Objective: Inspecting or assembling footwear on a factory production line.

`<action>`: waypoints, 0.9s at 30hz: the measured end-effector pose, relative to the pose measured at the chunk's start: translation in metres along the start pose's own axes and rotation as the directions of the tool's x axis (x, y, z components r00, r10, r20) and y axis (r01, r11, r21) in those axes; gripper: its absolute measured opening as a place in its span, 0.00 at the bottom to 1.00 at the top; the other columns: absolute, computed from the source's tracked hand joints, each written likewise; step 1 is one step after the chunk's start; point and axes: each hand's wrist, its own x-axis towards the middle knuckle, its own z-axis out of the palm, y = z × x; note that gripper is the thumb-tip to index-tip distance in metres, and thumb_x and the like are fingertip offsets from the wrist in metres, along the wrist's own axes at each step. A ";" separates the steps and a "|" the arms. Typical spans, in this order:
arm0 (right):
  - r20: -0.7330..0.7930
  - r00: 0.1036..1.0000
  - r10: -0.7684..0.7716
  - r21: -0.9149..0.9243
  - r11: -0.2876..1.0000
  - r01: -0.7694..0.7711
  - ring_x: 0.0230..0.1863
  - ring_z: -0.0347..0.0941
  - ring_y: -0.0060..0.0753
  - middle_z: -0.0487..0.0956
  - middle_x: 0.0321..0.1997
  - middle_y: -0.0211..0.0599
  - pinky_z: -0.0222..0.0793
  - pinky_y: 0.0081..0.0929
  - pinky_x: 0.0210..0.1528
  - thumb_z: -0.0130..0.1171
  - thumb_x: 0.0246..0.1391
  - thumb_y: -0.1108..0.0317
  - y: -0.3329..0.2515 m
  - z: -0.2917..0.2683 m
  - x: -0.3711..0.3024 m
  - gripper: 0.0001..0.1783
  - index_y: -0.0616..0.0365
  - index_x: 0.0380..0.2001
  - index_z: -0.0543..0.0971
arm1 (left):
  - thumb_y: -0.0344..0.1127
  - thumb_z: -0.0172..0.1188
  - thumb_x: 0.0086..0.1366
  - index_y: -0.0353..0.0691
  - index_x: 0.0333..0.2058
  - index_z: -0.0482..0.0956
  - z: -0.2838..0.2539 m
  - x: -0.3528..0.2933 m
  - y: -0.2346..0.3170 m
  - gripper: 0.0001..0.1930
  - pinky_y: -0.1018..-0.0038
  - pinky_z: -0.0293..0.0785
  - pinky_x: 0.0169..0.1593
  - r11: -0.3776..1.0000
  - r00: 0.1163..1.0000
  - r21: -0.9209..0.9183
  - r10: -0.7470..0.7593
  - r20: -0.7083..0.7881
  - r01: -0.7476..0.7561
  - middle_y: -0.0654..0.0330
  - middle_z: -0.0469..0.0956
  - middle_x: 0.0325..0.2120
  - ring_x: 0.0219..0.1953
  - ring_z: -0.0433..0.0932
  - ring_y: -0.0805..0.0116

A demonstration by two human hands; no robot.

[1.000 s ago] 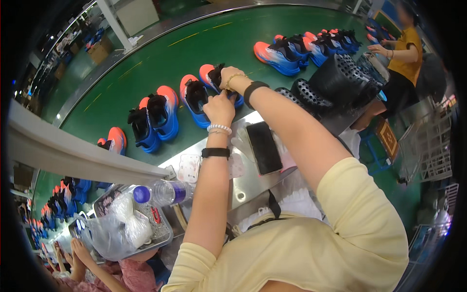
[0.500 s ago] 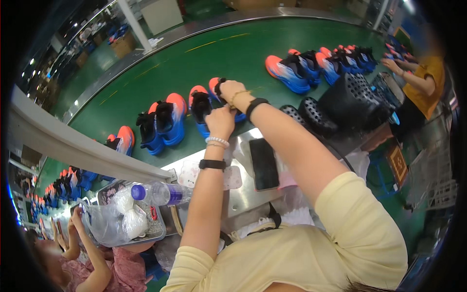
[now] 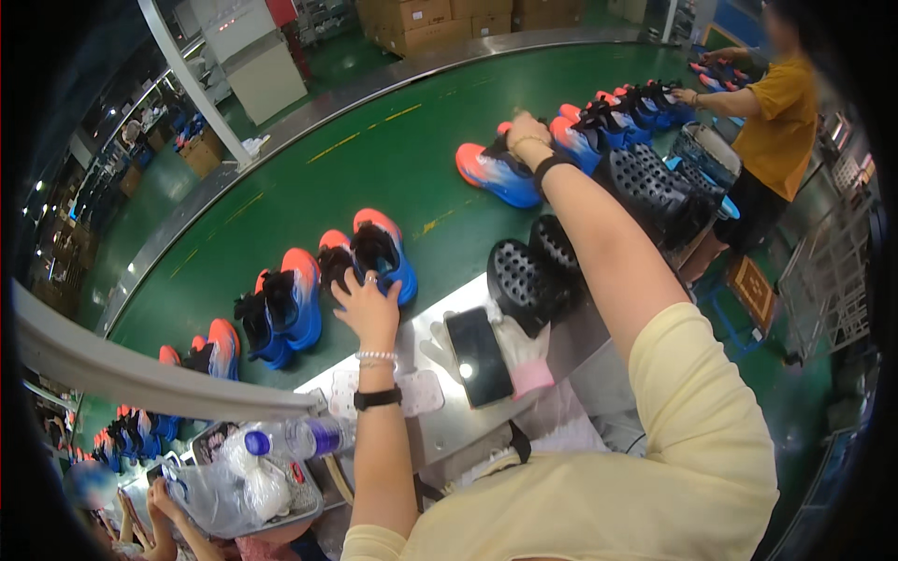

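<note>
Left hand fingers spread flat on a blue-orange shoe; right hand fingers curled on another shoe

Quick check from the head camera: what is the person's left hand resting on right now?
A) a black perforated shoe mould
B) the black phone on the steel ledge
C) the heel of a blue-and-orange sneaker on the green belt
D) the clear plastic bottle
C: the left hand lies spread on the heel of the blue-and-orange sneaker on the green belt; the black phone lies apart, untouched.
</note>
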 end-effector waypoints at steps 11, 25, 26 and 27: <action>0.463 0.877 -0.133 -0.265 0.923 0.280 0.51 0.76 0.46 0.79 0.50 0.44 0.72 0.48 0.51 0.67 0.39 0.66 0.038 0.043 0.027 0.23 0.54 0.44 0.81 | 0.47 0.67 0.52 0.43 0.43 0.77 0.011 0.010 0.003 0.23 0.37 0.62 0.52 0.996 0.999 -0.080 0.041 -0.012 -0.042 0.55 0.60 0.59 0.61 0.53 0.41; 0.305 0.446 -0.842 0.262 0.524 0.810 0.40 0.76 0.49 0.80 0.35 0.48 0.71 0.41 0.44 0.61 0.46 0.61 -0.062 -0.168 -0.197 0.19 0.56 0.42 0.77 | 0.35 0.62 0.55 0.35 0.42 0.76 -0.039 0.006 0.006 0.17 0.60 0.60 0.60 0.858 0.908 -0.385 0.196 -0.370 -0.342 0.48 0.73 0.48 0.56 0.65 0.46; 0.273 0.451 -0.850 0.276 0.518 0.809 0.37 0.76 0.50 0.80 0.33 0.48 0.70 0.42 0.42 0.61 0.47 0.61 -0.052 -0.193 -0.219 0.18 0.56 0.41 0.77 | 0.32 0.60 0.56 0.34 0.41 0.76 -0.043 0.004 0.017 0.14 0.61 0.63 0.58 0.734 0.910 -0.562 0.192 -0.367 -0.381 0.48 0.74 0.46 0.53 0.69 0.48; 0.283 0.467 -0.838 0.250 0.534 0.808 0.37 0.76 0.51 0.79 0.32 0.48 0.70 0.42 0.41 0.61 0.47 0.61 -0.039 -0.213 -0.238 0.18 0.56 0.41 0.76 | 0.32 0.59 0.57 0.34 0.40 0.76 -0.043 0.005 0.025 0.12 0.63 0.66 0.56 0.689 0.910 -0.608 0.202 -0.362 -0.395 0.48 0.76 0.43 0.51 0.71 0.51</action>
